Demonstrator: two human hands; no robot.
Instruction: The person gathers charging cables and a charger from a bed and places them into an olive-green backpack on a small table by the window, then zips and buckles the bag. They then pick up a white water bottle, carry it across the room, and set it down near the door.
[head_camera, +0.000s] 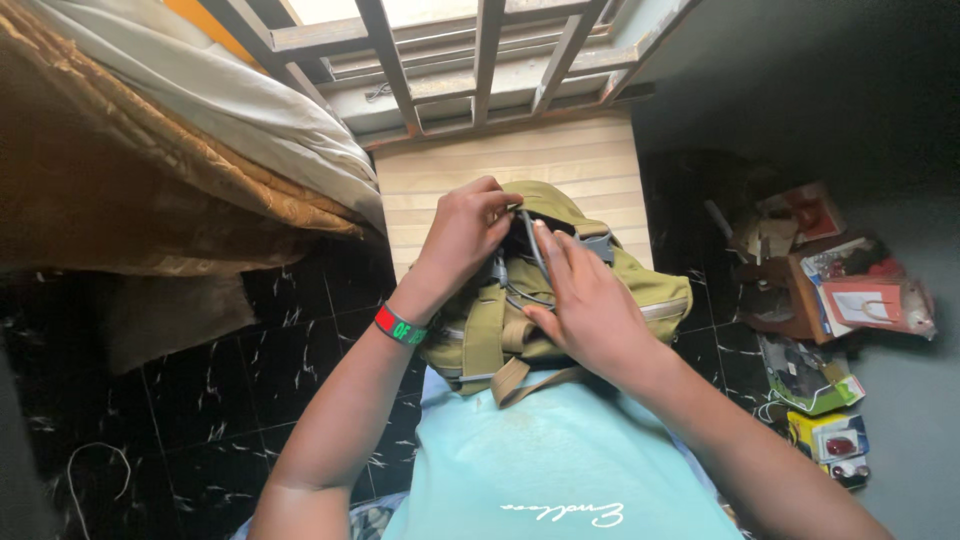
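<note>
Colourful boxes (835, 330) along right wall

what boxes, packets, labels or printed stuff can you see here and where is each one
Red paper bag: floor at right, flat, rectangular, pale front panel.
Green and white packet: floor below the bag, flat, crumpled.
Yellow box: lower right floor, small, red and white picture on it.
Red card: upper right pile, partly buried.
Wristband: left wrist, narrow strip, red and green with white print.
White script print: bottom centre on the light blue shirt.

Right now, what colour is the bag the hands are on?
Olive green bag with tan straps, seen in the head view.
</note>
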